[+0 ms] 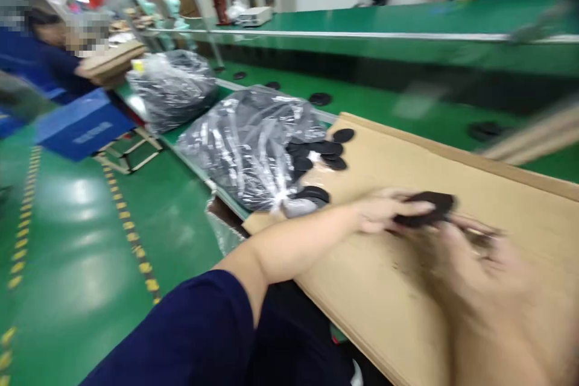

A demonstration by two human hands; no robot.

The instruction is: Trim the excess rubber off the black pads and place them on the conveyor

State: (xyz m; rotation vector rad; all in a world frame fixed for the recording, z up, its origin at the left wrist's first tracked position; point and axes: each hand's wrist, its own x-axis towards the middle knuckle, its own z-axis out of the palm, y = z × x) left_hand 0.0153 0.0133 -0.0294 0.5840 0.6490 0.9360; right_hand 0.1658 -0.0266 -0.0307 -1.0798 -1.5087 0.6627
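A flat black piece [429, 202], blurred by motion, is in my left hand [380, 211], the thumb lying across its top. Close by on the right, my right hand [479, 259] has its fingers curled around a thin dark object [482, 235] too smeared to name. Both hands are above a brown cardboard sheet [371, 307]. Several black discs [332, 148] spill from the mouth of a clear plastic bag [253, 139] at the sheet's left end.
Another filled plastic bag [174, 90] sits farther along the bench. A co-worker [56, 54] is at the far left, near a blue box [84, 123] on a stand. More black discs [320, 98] lie along a green conveyor belt [384, 111] behind the cardboard.
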